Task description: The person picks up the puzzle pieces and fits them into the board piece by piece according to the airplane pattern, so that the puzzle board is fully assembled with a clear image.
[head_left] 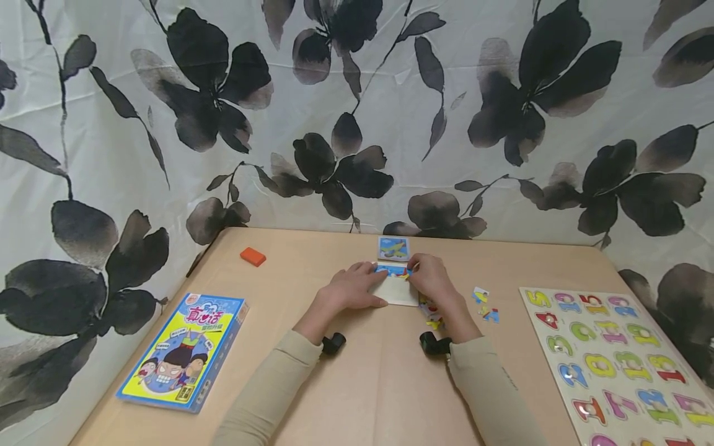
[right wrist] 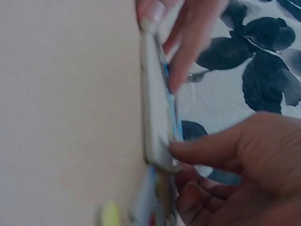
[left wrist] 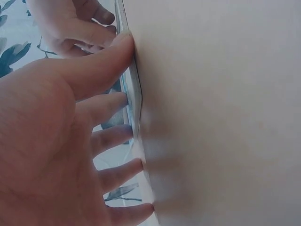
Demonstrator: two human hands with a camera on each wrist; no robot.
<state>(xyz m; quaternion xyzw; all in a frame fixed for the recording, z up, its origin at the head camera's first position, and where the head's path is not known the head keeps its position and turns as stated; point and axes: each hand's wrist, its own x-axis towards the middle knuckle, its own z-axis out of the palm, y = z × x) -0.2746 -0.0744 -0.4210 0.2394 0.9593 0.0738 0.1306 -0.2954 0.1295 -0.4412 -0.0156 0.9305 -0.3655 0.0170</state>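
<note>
A white puzzle board (head_left: 397, 292) lies on the table, its far part covered by a strip of blue picture pieces (head_left: 393, 269). My left hand (head_left: 354, 286) rests on its left side with fingers spread, the thumb at the near edge; in the left wrist view the left hand (left wrist: 51, 136) shows straight fingers along the board's edge. At the board's right side my right hand (head_left: 432, 277) has bent fingers and pinches a small puzzle piece, mostly hidden by the fingertips. In the right wrist view the right thumb (right wrist: 207, 148) touches down near the board's corner.
A small picture card or box (head_left: 393, 248) lies beyond the board. Loose puzzle pieces (head_left: 486, 305) lie to the right, with more partly under the right wrist. A boxed game (head_left: 183, 353) and an orange block (head_left: 253, 256) are on the left; a letter sheet (head_left: 613, 359) is at right.
</note>
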